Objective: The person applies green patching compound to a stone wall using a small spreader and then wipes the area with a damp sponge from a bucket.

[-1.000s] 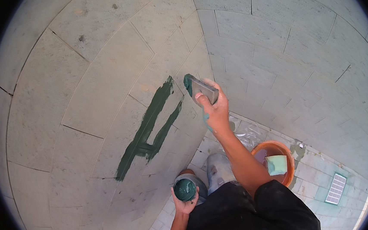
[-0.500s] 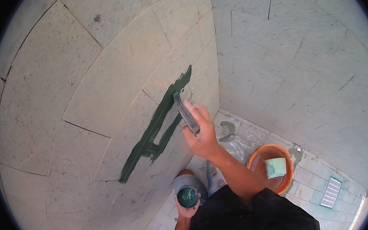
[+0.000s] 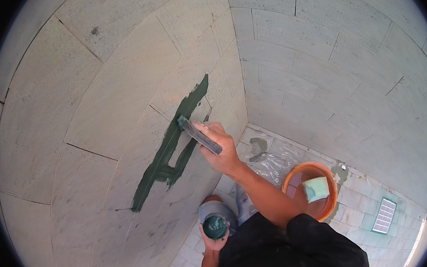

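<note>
My right hand (image 3: 223,153) grips a grey float (image 3: 201,134), its tip on a broad streak of dark green paste (image 3: 159,161) on the tiled wall (image 3: 86,113). A second, shorter streak runs beside the first, joined to it low down by a short band. My left hand (image 3: 211,243) holds a round container of dark green paste (image 3: 215,227) low in front of my body.
An orange bucket (image 3: 309,168) with murky water and a pale green sponge (image 3: 316,189) stands on the tiled floor. Crumpled clear plastic (image 3: 271,161) lies near the corner where the second tiled wall (image 3: 329,74) meets the floor. A grid drain cover (image 3: 384,216) is at lower right.
My right hand has swung down and left with the float from near the corner onto the long streak. That streak now reaches further up. My left hand still holds the container.
</note>
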`<state>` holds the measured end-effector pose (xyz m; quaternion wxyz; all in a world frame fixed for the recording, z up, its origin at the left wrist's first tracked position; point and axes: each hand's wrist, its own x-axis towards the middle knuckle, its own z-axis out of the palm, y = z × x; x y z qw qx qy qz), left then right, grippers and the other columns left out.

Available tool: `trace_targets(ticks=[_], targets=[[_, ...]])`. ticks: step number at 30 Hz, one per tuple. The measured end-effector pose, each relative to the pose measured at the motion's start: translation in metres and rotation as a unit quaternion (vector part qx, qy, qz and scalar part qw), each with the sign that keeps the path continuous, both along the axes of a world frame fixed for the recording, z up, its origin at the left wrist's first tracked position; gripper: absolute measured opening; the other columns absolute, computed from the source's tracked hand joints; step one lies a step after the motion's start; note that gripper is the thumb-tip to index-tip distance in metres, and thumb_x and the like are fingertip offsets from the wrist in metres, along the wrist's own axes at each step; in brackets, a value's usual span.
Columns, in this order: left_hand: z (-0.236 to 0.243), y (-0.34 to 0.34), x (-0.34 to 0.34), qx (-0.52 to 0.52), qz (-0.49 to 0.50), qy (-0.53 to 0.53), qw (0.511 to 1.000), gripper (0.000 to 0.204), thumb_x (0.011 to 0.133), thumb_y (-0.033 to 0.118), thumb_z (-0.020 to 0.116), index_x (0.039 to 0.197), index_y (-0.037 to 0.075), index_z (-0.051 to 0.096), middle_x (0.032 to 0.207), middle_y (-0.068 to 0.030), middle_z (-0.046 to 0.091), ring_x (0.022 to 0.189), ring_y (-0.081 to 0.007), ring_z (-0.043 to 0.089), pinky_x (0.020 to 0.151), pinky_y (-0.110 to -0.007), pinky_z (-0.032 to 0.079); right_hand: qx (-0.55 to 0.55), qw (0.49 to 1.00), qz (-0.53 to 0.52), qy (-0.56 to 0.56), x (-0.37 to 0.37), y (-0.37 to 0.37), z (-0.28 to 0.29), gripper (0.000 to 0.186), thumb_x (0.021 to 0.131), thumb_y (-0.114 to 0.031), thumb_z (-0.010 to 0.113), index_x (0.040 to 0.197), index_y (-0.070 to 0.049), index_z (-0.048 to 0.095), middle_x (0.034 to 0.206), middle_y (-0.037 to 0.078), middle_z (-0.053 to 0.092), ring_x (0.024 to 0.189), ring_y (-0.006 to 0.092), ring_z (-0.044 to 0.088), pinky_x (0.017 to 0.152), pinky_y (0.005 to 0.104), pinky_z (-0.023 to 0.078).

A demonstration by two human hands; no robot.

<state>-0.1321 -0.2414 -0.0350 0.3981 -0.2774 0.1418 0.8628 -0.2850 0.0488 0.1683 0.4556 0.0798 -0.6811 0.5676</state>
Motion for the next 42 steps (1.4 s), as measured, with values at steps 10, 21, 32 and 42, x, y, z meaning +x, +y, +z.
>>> trace_targets(ticks=[10, 21, 32, 42], targets=[[-0.001, -0.005, 0.002, 0.014, 0.015, -0.026, 0.999, 0.082, 0.083, 0.073, 0.044, 0.127, 0.005, 0.055, 0.125, -0.0165, 0.058, 0.109, -0.0401, 0.057, 0.083, -0.047, 0.053, -0.313, 0.946, -0.083, -0.023, -0.043, 0.087, 0.019, 0.055, 0.080, 0.002, 0.062, 0.134, 0.003, 0.052, 0.103, 0.006, 0.064, 0.083, 0.0108, 0.056, 0.076, 0.0240, 0.046], [-0.002, -0.003, 0.000, 0.010, 0.005, -0.005, 1.000, 0.077, 0.081, 0.068, 0.053, 0.124, 0.005, 0.057, 0.123, -0.0188, 0.059, 0.112, -0.0404, 0.056, 0.088, -0.049, 0.053, 0.035, 0.993, -0.115, -0.019, -0.012, 0.040, 0.015, 0.055, 0.078, 0.006, 0.058, 0.133, 0.002, 0.053, 0.107, 0.017, 0.064, 0.093, 0.0287, 0.056, 0.085, 0.0350, 0.047], [-0.006, 0.001, -0.003, -0.035, -0.007, 0.007, 0.999, 0.079, 0.083, 0.073, 0.043, 0.123, 0.006, 0.058, 0.119, -0.0143, 0.062, 0.108, -0.0391, 0.059, 0.080, -0.045, 0.053, -0.017, 0.979, -0.201, 0.020, -0.064, 0.103, 0.008, 0.048, 0.078, 0.006, 0.068, 0.124, -0.005, 0.060, 0.118, 0.015, 0.065, 0.104, 0.0283, 0.060, 0.093, 0.0343, 0.046], [-0.005, -0.001, -0.002, -0.010, 0.000, 0.006, 1.000, 0.075, 0.081, 0.068, 0.054, 0.122, 0.005, 0.059, 0.122, -0.0197, 0.059, 0.109, -0.0411, 0.057, 0.087, -0.048, 0.054, -0.164, 0.984, -0.006, -0.063, -0.012, 0.058, 0.016, 0.046, 0.081, 0.000, 0.070, 0.125, 0.002, 0.058, 0.110, 0.016, 0.064, 0.096, 0.0282, 0.060, 0.088, 0.0351, 0.047]])
